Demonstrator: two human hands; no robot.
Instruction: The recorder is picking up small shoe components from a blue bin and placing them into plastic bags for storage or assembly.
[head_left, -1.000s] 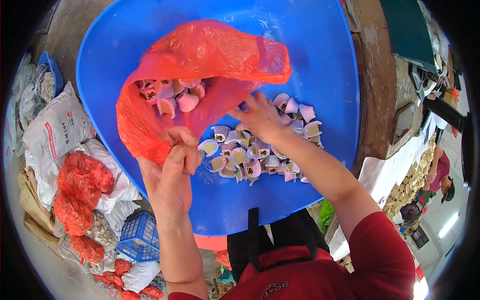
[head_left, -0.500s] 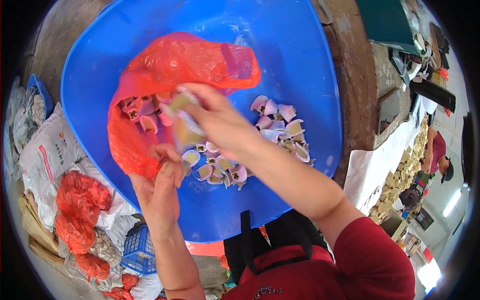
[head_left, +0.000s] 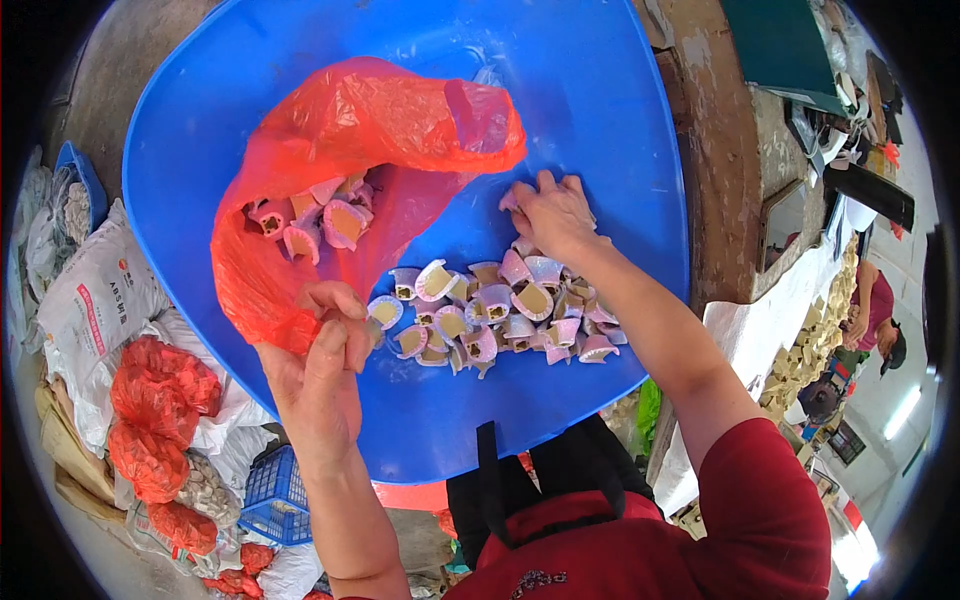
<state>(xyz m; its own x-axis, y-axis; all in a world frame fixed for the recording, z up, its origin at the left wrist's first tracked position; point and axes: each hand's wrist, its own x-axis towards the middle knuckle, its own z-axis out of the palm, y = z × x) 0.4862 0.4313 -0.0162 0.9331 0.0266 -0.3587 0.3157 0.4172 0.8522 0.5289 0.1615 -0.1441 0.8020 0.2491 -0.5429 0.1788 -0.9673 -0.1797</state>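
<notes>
1. The pink pieces [head_left: 532, 302], curved like shells with tan inner faces, lie heaped in the tub [head_left: 590, 110], between 4 and 5 o'clock as read from its middle, with 12 at the far side.
2. The bag [head_left: 330, 110], red and thin, sits in the tub at 10 o'clock, its mouth gaping toward 4; more pieces lie inside it, against its left wall.
3. The left hand [head_left: 325, 370], at 7 o'clock, is nearly closed, thumb against bent fingers, pinching the bag's near edge. One piece of the heap lies just beside its fingertips.
4. The right hand [head_left: 555, 215], just before 3 o'clock, is half curled, palm down over the heap's far end. A pink piece shows by its fingertips; whether it is gripped, I cannot tell.
5. Outside the tub, the bench [head_left: 725, 170], worn and brown, runs past 2 and 3 o'clock.
6. The white sack [head_left: 100, 310] lies between 8 and 9, the red bundles [head_left: 165, 385] at 8, the blue basket [head_left: 277, 500] at 7.
7. Well off, just past 3, a co-worker [head_left: 873, 310] is beside a tan heap [head_left: 812, 335].
</notes>
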